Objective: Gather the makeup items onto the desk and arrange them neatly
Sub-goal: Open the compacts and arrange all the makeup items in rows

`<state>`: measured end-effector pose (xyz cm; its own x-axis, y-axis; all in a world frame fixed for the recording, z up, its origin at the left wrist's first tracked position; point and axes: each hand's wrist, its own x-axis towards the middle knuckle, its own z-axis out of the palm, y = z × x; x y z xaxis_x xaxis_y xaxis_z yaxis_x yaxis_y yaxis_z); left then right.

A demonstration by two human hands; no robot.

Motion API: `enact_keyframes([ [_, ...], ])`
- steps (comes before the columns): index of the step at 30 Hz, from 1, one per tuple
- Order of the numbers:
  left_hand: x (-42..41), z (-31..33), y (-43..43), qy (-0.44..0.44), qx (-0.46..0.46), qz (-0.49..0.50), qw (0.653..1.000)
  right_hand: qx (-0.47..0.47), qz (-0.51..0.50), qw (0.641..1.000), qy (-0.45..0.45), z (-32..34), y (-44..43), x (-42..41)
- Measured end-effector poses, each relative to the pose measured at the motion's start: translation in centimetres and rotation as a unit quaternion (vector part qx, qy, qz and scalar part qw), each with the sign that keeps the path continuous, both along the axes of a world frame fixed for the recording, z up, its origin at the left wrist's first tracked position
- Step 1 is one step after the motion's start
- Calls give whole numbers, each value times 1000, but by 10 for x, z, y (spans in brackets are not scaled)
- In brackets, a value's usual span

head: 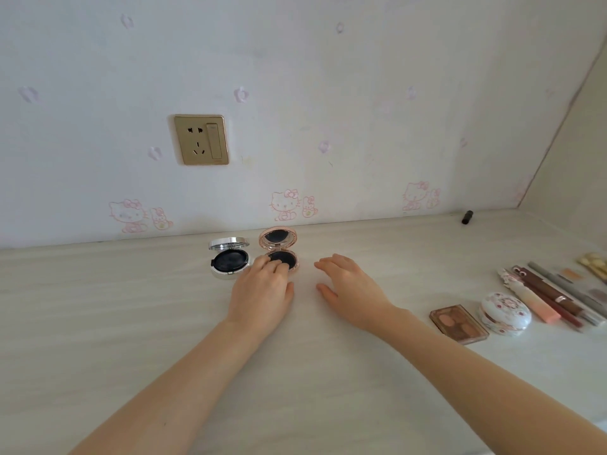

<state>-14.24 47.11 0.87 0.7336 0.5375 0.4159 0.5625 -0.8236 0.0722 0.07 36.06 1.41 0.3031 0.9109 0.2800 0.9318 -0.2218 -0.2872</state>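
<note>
Two round compacts stand with lids up near the wall on the pale desk (164, 323): a silver one (228, 259) on the left and a rose-gold one (281, 249) beside it. My left hand (262, 290) rests on the front of the rose-gold compact, fingertips on its dark puff. Just to the right, my right hand (351, 287) lies flat on the desk with fingers spread, holding nothing. At the right lie a brown eyeshadow palette (458, 323), a white floral round case (505, 313) and several tubes and pencils (551, 300) side by side.
A small black lipstick tube (467, 217) lies at the back right by the wall. A gold wall socket (201, 139) sits above the desk. A side wall closes the desk's right end.
</note>
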Motion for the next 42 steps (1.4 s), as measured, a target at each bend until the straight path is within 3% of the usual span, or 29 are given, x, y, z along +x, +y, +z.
enact_keyframes([
  [9, 37, 0, -83, -51, -74, -80, 993, 1, -84, 996, -43, 21, -120, 29],
  [16, 88, 2, -148, -69, -158, -158, 972, 2, -182, 982, -40, 29, -202, 62],
  [19, 111, 8, -166, -67, -211, -185, 958, 3, -215, 977, 2, 29, -223, 78],
  [24, 152, 20, -183, -61, -284, -188, 939, 37, -254, 965, 60, 26, -238, 97],
  [29, 182, 22, -190, -22, -338, -166, 926, 0, -290, 954, 75, 21, -235, 107],
  [34, 192, 17, -195, -3, -377, -161, 912, -24, -304, 952, 19, 16, -227, 108],
  [39, 193, 19, -196, -33, -421, -158, 893, -61, -324, 943, 41, 14, -222, 110],
  [42, 190, 20, -199, -54, -423, -165, 889, -32, -321, 942, 92, 16, -224, 108],
])
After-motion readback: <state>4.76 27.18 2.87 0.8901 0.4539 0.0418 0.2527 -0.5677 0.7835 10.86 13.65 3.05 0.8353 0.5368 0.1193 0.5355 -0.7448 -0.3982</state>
